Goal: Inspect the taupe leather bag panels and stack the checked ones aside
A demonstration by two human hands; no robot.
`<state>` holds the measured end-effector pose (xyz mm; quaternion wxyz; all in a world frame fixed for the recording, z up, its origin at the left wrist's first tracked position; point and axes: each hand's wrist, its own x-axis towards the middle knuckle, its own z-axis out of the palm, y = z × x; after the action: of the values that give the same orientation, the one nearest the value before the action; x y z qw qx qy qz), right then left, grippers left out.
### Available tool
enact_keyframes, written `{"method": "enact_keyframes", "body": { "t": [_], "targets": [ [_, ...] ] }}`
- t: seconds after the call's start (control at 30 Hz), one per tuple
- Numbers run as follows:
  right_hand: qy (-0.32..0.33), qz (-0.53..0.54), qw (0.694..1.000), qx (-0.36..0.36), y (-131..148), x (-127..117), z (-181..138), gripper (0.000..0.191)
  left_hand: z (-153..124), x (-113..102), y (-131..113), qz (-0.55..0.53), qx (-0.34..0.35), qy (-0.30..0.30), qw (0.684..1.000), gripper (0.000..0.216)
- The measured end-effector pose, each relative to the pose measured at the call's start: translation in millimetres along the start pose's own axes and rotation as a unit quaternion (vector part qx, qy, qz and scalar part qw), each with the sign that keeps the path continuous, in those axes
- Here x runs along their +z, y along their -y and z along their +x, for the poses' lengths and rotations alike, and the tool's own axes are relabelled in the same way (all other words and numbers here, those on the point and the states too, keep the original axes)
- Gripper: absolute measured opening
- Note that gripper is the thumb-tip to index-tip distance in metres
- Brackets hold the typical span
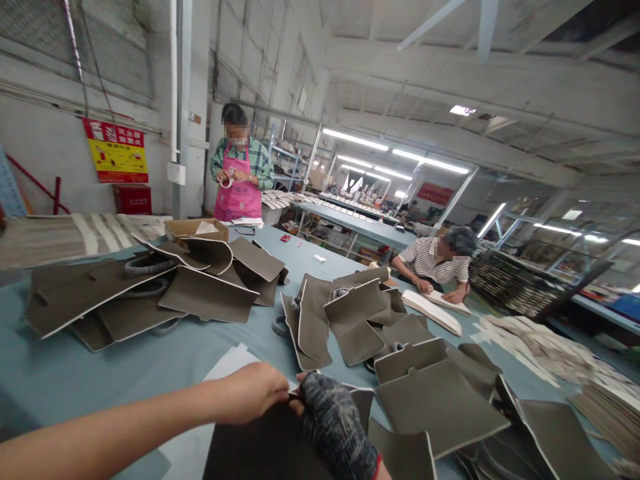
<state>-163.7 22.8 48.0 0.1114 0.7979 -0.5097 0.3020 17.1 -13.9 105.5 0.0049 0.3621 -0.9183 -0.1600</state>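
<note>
My left hand (253, 393) is bare, its fingers pinched on the top edge of a dark brown-grey sheet piece (260, 447) in front of me. Close beside it, my right hand (335, 420), in a dark grey knit fingerless glove, grips the same edge with bent fingers. The fingertips of both hands almost meet there, and what lies exactly between them is hidden. Partly beneath the piece is a white sheet (183, 453) on the blue-green table (100, 380). More brown-grey pieces with white edges (440, 397) lie just right of my gloved hand.
Heaps of similar pieces (210, 293) cover the table's left and middle, with dark rolled loops (150, 263) among them. A cardboard box (197, 230) stands behind. One person in a pink apron (237, 183) stands across the table; another in a striped shirt (440, 260) handles pale strips (433, 310).
</note>
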Motion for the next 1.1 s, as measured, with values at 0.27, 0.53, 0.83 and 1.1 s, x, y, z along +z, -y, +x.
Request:
{"method": "enact_keyframes", "body": {
  "t": [0.27,0.53,0.83,1.1],
  "targets": [
    [0.207,0.174,0.958,0.092,-5.4,-29.0,-2.1,0.035,0.2,-9.6,-3.2,-0.027,0.032,0.012,0.999,0.021],
    [0.139,0.316,0.924,0.166,-36.0,-40.6,-21.9,0.034,-7.9,-14.9,6.8,-0.067,0.034,0.019,0.997,0.021],
    [-0.013,0.043,0.997,-0.063,-62.3,-34.0,-28.0,0.014,-14.9,-26.4,14.1,-0.103,0.028,0.023,0.994,0.024],
    [-0.022,0.054,0.998,0.016,-49.4,-32.9,-25.6,0.040,-20.5,-30.7,18.9,-0.116,0.034,0.027,0.992,0.026]
  ]
}}
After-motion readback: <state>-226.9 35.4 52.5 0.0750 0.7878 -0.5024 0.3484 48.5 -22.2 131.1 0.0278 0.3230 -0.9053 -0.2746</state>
